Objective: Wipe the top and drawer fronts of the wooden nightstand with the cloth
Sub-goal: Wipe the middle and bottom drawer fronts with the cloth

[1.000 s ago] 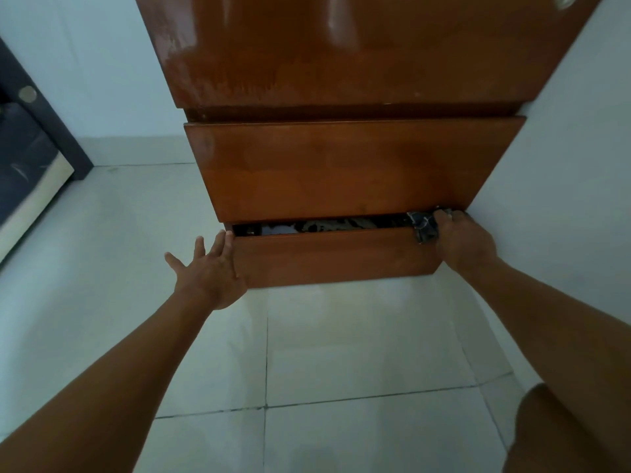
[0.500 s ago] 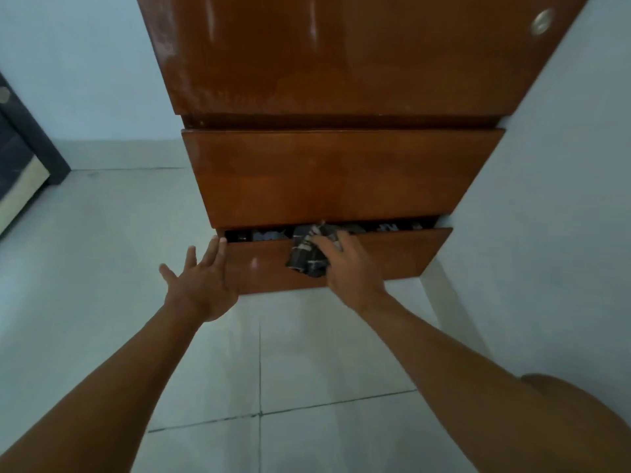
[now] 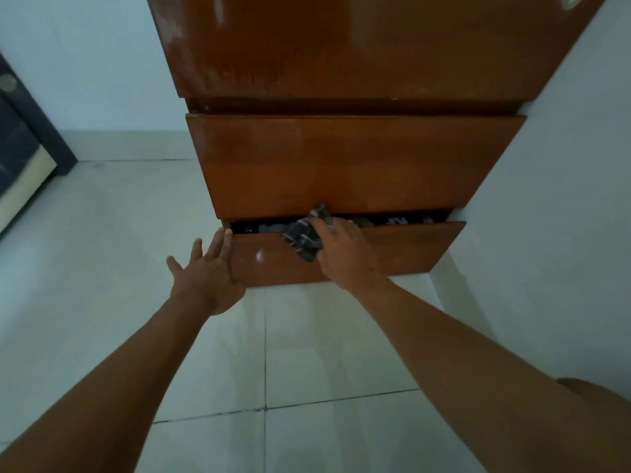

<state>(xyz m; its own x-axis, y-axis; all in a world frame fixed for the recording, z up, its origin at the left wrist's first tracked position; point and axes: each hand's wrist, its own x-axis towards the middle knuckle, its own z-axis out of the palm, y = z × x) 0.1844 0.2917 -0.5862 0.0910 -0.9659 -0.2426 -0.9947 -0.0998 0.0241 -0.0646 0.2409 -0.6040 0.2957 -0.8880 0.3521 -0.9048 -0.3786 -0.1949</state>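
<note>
I see my right hand (image 3: 345, 254) clamping the dark cloth (image 3: 304, 237) against the lower drawer front (image 3: 409, 247), left hand (image 3: 208, 271) fingers spread at its left edge.

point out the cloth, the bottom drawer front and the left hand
cloth (image 3: 303, 237), head view, dark patterned fold
bottom drawer front (image 3: 403, 249), head view, bare wood right of the right hand
left hand (image 3: 208, 274), head view, back of hand

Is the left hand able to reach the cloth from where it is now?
Probably yes: the left hand rests open at the lower drawer's left end, and only bare drawer front separates it from the cloth under the right hand.
</note>
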